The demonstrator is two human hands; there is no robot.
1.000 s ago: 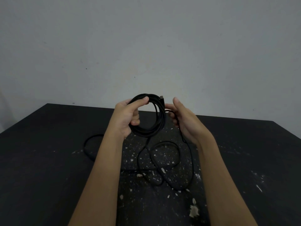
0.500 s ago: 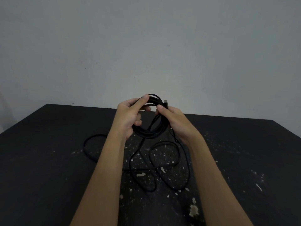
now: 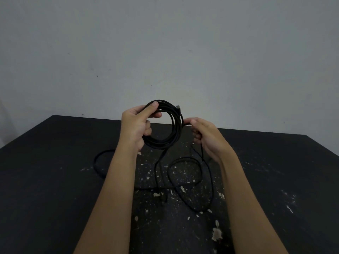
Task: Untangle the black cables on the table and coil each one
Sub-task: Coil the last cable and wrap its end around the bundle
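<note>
My left hand (image 3: 136, 126) grips a round coil of black cable (image 3: 175, 131), held upright above the table, thumb across its top. A grey plug end (image 3: 178, 107) sticks out at the coil's upper right. My right hand (image 3: 206, 138) sits just right of the coil and pinches the loose strand of the same cable, which hangs down from its fingers. The loose remainder of the cable (image 3: 185, 177) lies in loops on the table between my forearms. Another black cable loop (image 3: 100, 163) lies flat on the table left of my left arm, partly hidden by it.
The black table (image 3: 275, 180) is flecked with pale paint chips, densest in the middle. Its far edge meets a plain grey wall (image 3: 165, 52). Bare surface stretches to the left and right of my arms.
My right hand has drawn away from the coil to the right and slightly down, carrying the loose strand. The coil now shows as an open ring in my left hand.
</note>
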